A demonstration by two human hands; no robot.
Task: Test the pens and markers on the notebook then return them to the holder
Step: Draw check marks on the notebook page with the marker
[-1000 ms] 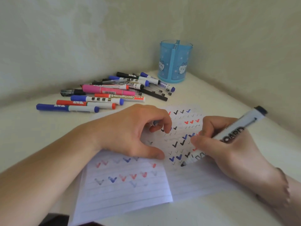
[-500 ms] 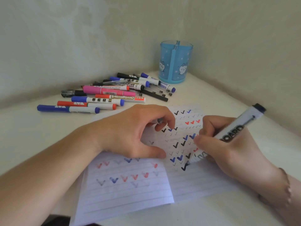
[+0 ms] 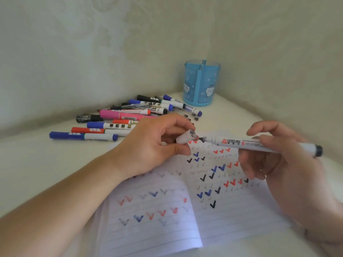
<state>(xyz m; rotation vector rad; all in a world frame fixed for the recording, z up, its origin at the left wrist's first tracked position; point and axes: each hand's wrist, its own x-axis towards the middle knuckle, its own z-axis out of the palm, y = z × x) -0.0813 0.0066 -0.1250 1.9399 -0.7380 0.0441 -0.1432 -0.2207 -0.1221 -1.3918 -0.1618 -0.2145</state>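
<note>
Pinching the cap [image 3: 185, 138] in your left hand [image 3: 156, 145] above the notebook [image 3: 232, 219], you're gripping the marker [image 3: 250, 143] in your right hand [image 3: 285, 160]; misaligning its seemingly black tip is risking inked fingers.

The holder [image 3: 202, 84] is translucent blue with white cat faces and small stars. The notebook [image 3: 232, 216] is white with pale ruled lines, dotted with red, blue and black ticks. The held marker [image 3: 259, 144] is white with a black end and a red triangle logo.
</note>
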